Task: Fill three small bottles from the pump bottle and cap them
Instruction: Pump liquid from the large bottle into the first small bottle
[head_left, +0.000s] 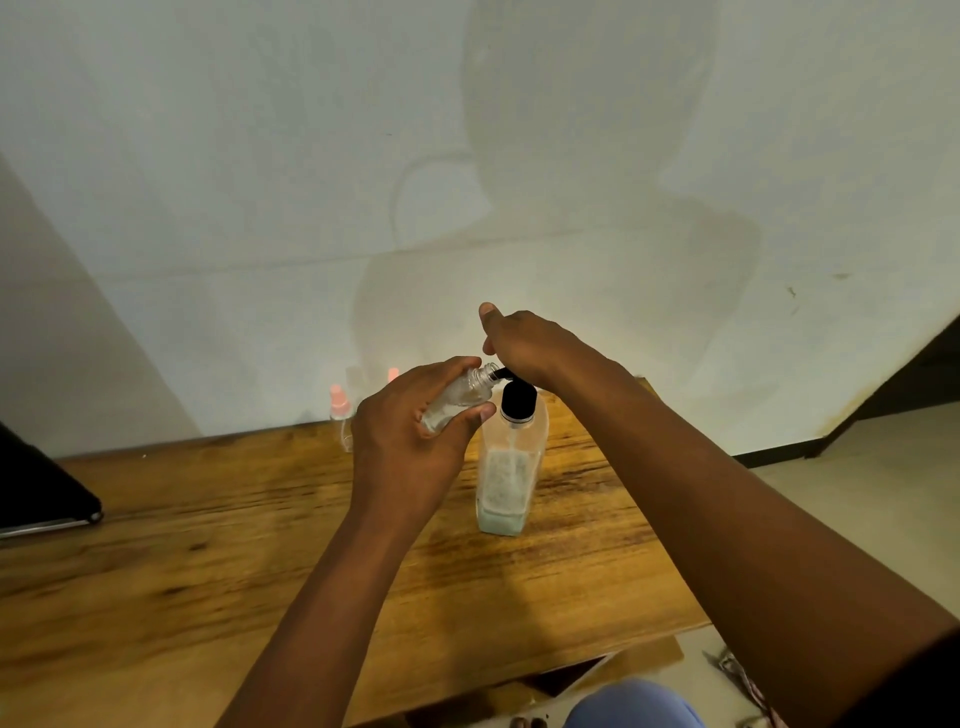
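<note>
We're filling: left fingers (470, 415) grip a tilted bottle (457, 397) at the spout, right hand (524, 343) curled over the pump (511, 452); next, press.

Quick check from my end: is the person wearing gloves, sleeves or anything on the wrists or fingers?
No gloves: the left hand and right hand are both bare. Both forearms are bare too, with no watch, band or ring in view. A dark sleeve edge shows only high on the right arm at the picture's lower right corner. The left arm shows no sleeve before it leaves the picture.
</note>
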